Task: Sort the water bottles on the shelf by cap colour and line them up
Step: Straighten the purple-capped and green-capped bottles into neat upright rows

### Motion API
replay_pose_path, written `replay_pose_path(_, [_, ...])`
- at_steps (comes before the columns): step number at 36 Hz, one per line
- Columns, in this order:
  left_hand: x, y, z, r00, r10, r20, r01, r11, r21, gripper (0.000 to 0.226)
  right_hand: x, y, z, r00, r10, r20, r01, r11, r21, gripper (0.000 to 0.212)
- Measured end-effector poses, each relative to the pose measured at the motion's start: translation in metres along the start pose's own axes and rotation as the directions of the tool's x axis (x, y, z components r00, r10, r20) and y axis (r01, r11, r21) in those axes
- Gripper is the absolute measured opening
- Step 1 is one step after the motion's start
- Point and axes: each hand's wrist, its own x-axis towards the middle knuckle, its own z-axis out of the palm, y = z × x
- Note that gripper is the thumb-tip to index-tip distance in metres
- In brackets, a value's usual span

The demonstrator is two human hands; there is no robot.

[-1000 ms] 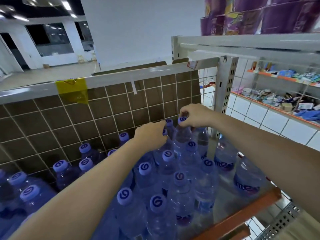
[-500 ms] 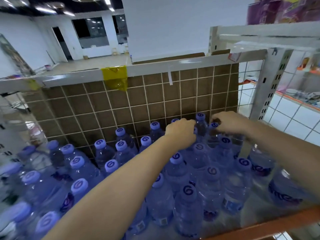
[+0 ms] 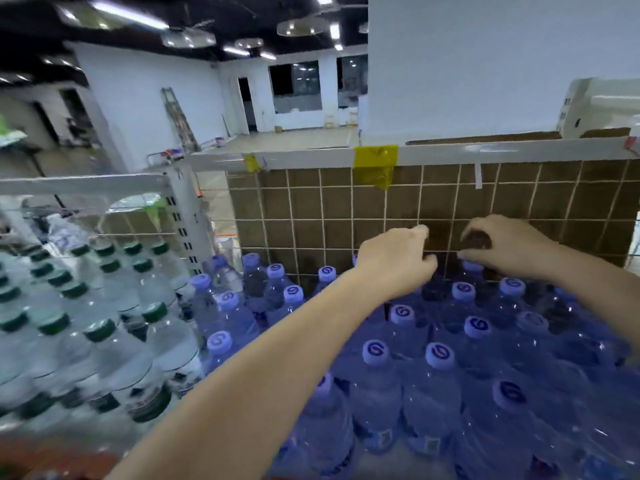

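Several blue-capped water bottles (image 3: 440, 356) stand packed on the right part of the shelf, against the brown back panel. Several clear bottles with green caps (image 3: 100, 330) stand in rows in the left bay. My left hand (image 3: 394, 261) reaches to the back row, its fingers curled down over the top of a blue-capped bottle whose cap is hidden. Just to the right, my right hand (image 3: 498, 244) is cupped over another back-row bottle, fingertips on its blue cap (image 3: 472, 266).
A white slotted upright post (image 3: 188, 216) divides the green-capped bay from the blue-capped one. A brown panel behind wire mesh (image 3: 329, 209) closes the back, under a white rail with yellow tape (image 3: 375, 161). Beyond lies an open room floor.
The view has swung left, so the green-capped bottles and the post now show. Both hands stay on back-row bottle tops, now further apart than before.
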Motion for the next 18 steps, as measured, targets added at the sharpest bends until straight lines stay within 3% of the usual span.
replay_pose_path(6, [-0.039,-0.050,-0.036,0.994,-0.109,-0.031,0.109,0.994,0.014,0.029,0.000,-0.059,0.009,0.990,-0.129,0.060,0.125,0.990,0.058,0.020])
replay_pose_path(18, [-0.119,-0.161,-0.111,0.964,-0.264,0.034,0.262,0.964,0.045,0.025,-0.010,-0.181,0.034,0.979,-0.190,0.073,0.176,0.970,0.166,0.015])
